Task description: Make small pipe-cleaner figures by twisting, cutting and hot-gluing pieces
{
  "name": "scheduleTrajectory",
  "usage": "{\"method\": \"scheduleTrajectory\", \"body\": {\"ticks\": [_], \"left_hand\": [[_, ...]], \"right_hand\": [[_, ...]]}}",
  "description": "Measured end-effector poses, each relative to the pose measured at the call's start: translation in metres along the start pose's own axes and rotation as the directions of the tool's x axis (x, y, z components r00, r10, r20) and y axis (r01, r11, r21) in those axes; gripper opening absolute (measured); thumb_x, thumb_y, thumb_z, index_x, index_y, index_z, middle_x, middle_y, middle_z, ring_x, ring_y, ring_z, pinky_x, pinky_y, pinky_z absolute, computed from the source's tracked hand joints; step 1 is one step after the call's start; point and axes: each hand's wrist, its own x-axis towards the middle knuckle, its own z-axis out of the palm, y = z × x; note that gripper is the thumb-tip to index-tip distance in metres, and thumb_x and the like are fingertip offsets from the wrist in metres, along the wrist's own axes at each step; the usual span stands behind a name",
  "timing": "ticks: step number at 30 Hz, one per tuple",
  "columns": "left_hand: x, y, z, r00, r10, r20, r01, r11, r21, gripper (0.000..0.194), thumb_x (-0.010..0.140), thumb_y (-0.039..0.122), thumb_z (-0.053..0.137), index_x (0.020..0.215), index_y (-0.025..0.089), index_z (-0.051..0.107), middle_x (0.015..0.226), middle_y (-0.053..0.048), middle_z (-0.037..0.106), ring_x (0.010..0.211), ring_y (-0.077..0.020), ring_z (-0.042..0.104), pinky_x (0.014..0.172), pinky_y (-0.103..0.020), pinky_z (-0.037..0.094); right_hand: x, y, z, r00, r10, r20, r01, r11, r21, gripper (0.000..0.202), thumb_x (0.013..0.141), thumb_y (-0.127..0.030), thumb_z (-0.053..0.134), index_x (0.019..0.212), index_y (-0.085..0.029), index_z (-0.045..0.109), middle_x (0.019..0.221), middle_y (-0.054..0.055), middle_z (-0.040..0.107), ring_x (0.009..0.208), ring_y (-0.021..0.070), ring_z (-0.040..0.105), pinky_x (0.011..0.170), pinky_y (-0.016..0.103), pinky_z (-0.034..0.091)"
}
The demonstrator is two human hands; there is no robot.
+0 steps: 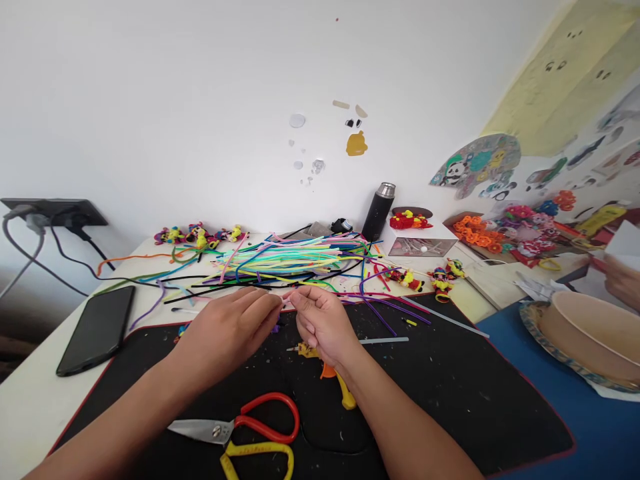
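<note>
Fingertips of both hands meet over the far part of the black mat [450,387]. My left hand [233,328] pinches a small pale pink piece [287,300], and my right hand [323,321] is closed on its other side. Most of the piece is hidden by the fingers. Behind the hands lies a pile of colourful pipe cleaners [290,259]. Under my right hand is a yellow and orange tool [345,390], partly covered. Scissors [240,427] with one red and one yellow handle lie nearer, blades pointing left.
A black phone [97,330] lies at the left. Small colourful figures [200,235] sit at the back left, others [441,283] at the right. A black flask [379,212] stands by a white box [423,240]. Far right, another person's hand [620,277] is above a bowl [595,333].
</note>
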Motion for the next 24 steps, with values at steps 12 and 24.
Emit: {"method": "scheduleTrajectory", "body": {"ticks": [12,24], "left_hand": [[0.0001,0.0014,0.0013,1.0,0.002,0.009,-0.001,0.999,-0.035,0.028,0.111,0.021,0.043,0.092,0.019,0.063,0.083,-0.005,0.075,0.071,-0.0215,0.071,0.064,-0.033,0.049],[0.0008,0.001,-0.0002,1.0,-0.023,0.009,0.023,0.998,-0.057,0.026,0.111,0.022,0.044,0.094,0.018,0.064,0.082,-0.004,0.076,0.071,-0.0206,0.072,0.064,-0.032,0.049]], "right_hand": [[0.0005,0.0002,0.0004,0.999,-0.029,-0.02,0.03,0.998,0.048,0.04,0.077,-0.052,0.09,0.082,-0.018,0.069,0.042,-0.014,0.039,0.031,0.0031,0.023,0.03,0.017,0.018],[-0.0022,-0.0017,0.0017,0.999,-0.006,0.044,0.001,0.994,0.112,0.04,0.083,-0.053,0.087,0.092,-0.017,0.071,0.044,-0.014,0.039,0.031,0.003,0.026,0.032,0.017,0.016]]}}
